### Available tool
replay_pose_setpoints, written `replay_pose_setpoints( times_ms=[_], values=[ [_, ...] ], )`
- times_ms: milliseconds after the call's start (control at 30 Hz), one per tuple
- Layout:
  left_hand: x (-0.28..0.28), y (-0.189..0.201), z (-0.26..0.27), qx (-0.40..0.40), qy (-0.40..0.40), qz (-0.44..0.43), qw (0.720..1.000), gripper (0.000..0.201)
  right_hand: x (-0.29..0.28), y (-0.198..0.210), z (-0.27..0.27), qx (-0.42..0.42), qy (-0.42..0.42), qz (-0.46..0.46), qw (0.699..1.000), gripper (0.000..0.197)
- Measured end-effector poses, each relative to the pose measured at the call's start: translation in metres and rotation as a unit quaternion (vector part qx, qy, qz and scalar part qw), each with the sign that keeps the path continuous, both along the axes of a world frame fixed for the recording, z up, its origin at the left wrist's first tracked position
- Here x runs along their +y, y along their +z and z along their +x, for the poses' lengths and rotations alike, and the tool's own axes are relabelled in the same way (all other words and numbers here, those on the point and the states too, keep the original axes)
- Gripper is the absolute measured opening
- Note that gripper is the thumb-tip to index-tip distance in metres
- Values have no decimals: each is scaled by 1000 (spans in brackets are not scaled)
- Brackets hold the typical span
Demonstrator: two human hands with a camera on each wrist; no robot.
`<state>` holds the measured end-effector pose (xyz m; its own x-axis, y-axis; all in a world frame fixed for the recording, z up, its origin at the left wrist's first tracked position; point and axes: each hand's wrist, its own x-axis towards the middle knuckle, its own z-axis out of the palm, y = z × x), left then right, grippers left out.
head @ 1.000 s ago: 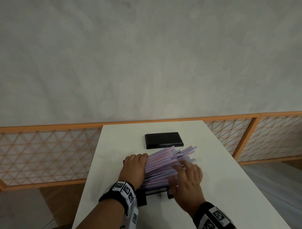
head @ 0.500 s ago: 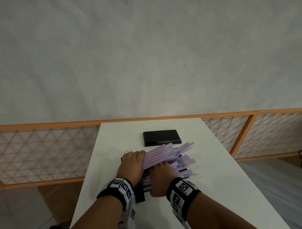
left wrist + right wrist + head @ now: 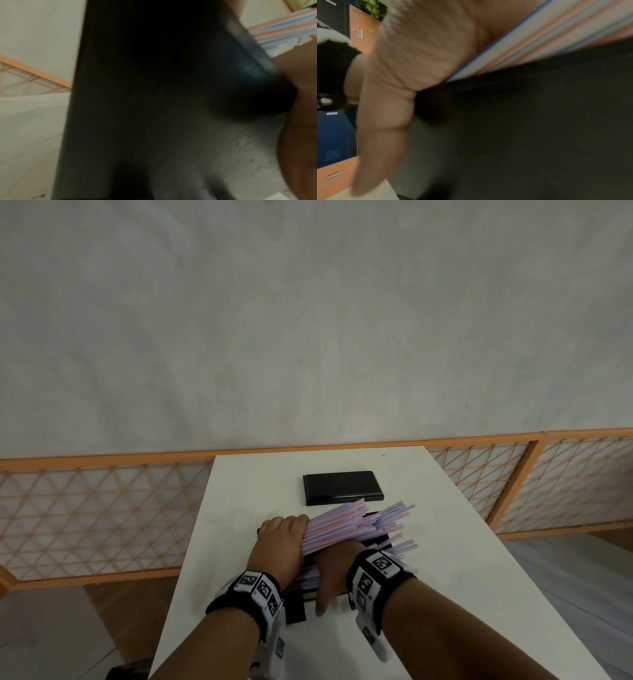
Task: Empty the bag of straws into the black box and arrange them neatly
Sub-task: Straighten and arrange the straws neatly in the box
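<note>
The straws [image 3: 356, 530] lie heaped across the black box [image 3: 378, 542], fanned out and jutting past its far-right edge, so the step in hand is judged to be squaring the pile into the box. The left hand [image 3: 279, 546] presses its curled fingers against the near-left ends of the straws at the box's left side. The right hand [image 3: 337, 571] lies at the box's near side, fingers tucked under or around the bundle; whether it actually grips straws or only cradles them cannot be told, since both wrist views are blurred and mostly dark.

To do this well, the person would likely keep the left hand as a flat stop against the ends, let the right hand sweep the loose far ends back toward the box, and tap until all the ends line up. Pressing too hard could bend straws or tip some over the box's rim onto the bench [image 3: 239, 501]. A flat black lid [image 3: 342, 487] lies on the bench just beyond the box, clear of the work.
</note>
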<state>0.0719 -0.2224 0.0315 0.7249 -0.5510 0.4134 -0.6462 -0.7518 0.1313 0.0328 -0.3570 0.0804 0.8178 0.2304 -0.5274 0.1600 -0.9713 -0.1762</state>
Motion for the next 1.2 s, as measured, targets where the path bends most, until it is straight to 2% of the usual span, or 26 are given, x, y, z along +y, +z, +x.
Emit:
replay_pose_setpoints(
  times_ms=[167,433,700,767,833,933,1000,1067,1100,1133,1200],
  values=[
    [-1,0,1,7,2,0,1000,52,-6,-1,-7,-100,36,-14,994,83],
    [0,2,1,33,6,-10,999,49,-24,-7,-14,-222,134,-16,966,83],
    [0,-1,2,43,13,-16,999,46,-16,-30,-18,-316,157,48,935,38],
    [-1,-1,2,42,12,-14,999,48,-15,-32,-20,-380,153,70,910,27],
    [0,-1,2,36,10,-15,999,49,-16,-32,-30,-457,137,107,872,14],
    [1,-1,2,42,10,-9,999,49,-30,-34,-49,-560,51,141,815,9],
    [0,0,1,55,14,-10,998,48,-47,-38,-61,-610,-83,155,773,13],
    [0,1,0,52,17,-6,999,48,-64,-41,-66,-603,-241,165,743,33],
    [0,1,0,47,17,-5,999,48,-70,-41,-67,-576,-297,164,744,46],
    [0,1,0,44,15,-6,999,49,-74,-42,-66,-531,-335,170,759,57],
    [0,1,0,39,10,-12,999,48,-72,-43,-63,-428,-362,194,805,67]
  ],
)
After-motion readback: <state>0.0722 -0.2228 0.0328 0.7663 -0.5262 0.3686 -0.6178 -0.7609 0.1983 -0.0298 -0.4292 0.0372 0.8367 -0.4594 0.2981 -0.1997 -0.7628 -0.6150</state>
